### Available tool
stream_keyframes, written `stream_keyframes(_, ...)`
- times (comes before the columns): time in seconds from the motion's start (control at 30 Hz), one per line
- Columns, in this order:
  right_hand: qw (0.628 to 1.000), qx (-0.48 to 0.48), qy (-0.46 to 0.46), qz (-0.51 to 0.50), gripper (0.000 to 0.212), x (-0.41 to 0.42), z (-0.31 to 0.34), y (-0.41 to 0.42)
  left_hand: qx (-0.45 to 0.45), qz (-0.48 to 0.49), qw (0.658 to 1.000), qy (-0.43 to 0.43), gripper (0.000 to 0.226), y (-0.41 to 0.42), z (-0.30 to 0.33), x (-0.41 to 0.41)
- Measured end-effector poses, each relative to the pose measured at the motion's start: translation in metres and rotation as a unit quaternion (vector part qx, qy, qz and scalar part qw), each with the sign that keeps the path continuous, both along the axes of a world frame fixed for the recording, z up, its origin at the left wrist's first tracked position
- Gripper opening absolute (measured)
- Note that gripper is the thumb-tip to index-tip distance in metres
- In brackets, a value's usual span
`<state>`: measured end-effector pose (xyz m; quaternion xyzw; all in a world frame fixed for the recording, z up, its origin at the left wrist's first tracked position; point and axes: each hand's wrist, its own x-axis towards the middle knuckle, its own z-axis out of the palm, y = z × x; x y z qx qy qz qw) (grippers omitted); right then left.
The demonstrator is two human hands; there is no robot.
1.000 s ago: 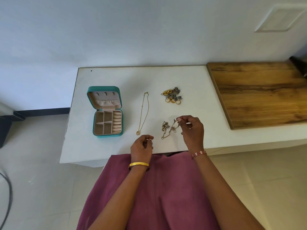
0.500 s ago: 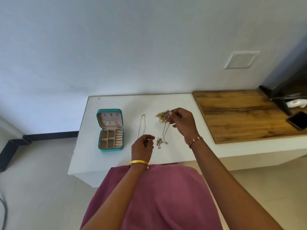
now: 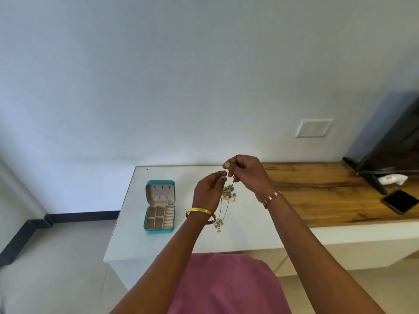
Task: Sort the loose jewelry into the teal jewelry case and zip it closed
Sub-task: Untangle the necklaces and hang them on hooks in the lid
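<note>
Necklace (image 3: 223, 203), mid-frame: you pinch its top with the fingers of your right hand (image 3: 246, 175) and left hand (image 3: 207, 191), letting the chain hang to untangle, its charms brushing the surface (image 3: 254, 223) right of the open teal case (image 3: 159, 208).

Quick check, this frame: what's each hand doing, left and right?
Left hand: fingertips pinch the top end of the necklace.
Right hand: pinches the same top end; the chain hangs down from both.
</note>
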<state>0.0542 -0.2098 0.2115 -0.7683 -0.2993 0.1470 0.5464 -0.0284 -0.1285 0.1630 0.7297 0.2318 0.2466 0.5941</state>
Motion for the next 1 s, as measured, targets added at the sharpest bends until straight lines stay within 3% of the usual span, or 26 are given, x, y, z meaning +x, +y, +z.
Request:
stream_keyframes(0.17,0.999,0.002,-0.035,0.017,0.006,-0.008,0.016,-0.007,-0.061,-0.025,0.997,-0.034,0.017,-0.005,0.015,-0.009)
stream_keyframes(0.33,0.999,0.018,-0.007,0.045,0.012,-0.012,0.022,-0.02,-0.082,-0.006,0.995,-0.053,0.02,-0.006,0.022,-0.024)
stream_keyframes(0.5,0.997,0.015,0.001,0.077,0.02,-0.022,0.022,-0.027,-0.042,0.043,0.998,-0.036,0.014,-0.007,0.023,-0.033)
stream_keyframes(0.63,0.998,0.007,-0.05,0.039,0.02,-0.029,0.018,-0.023,-0.004,0.122,0.992,0.022,0.007,-0.006,0.019,-0.039)
stream_keyframes(0.73,0.991,-0.025,-0.129,-0.002,0.017,-0.038,0.008,-0.018,-0.07,0.099,0.992,0.037,0.017,-0.01,0.021,-0.049)
stream_keyframes(0.87,0.975,-0.058,-0.215,-0.014,0.015,-0.055,-0.003,-0.016,-0.266,0.025,0.963,0.039,0.032,-0.015,0.031,-0.054)
stream_keyframes(1.0,0.946,-0.099,-0.309,0.002,0.024,-0.073,-0.02,-0.023,-0.341,0.026,0.94,0.013,0.028,-0.014,0.035,-0.057)
